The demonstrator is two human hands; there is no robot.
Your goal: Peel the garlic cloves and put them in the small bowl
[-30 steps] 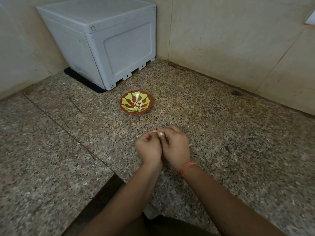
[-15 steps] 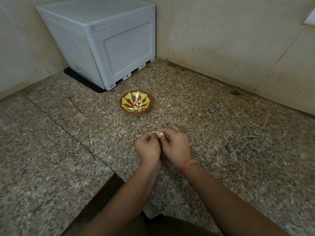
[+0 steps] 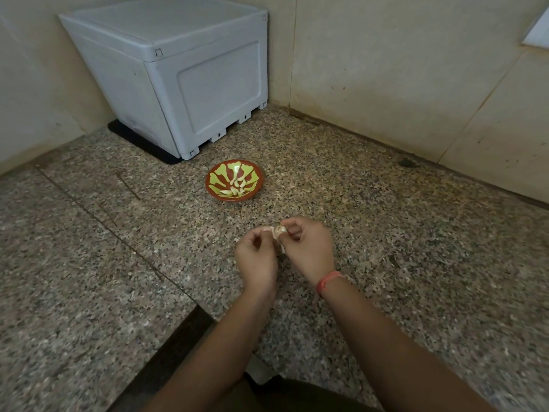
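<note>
A small red bowl [image 3: 256, 177] with a green pattern stands on the speckled floor, with several peeled garlic cloves [image 3: 236, 187] lying in it. Nearer to me, below and right of the bowl, my left hand [image 3: 256, 260] and my right hand [image 3: 309, 252] meet fingertip to fingertip. Between them they pinch a pale garlic clove [image 3: 278, 230] with loose skin on it. A strip of skin hangs down between the hands. Both hands have curled fingers. A red thread is tied round my right wrist.
A grey plastic box [image 3: 178, 75] on a black mat stands in the far left corner behind the bowl. Beige walls [image 3: 401, 78] close the back and right. A dark gap in the floor [image 3: 166, 352] lies near my left forearm.
My hands have parted slightly, and more of the clove and its loosened skin shows between the fingertips. The bowl has not moved.
</note>
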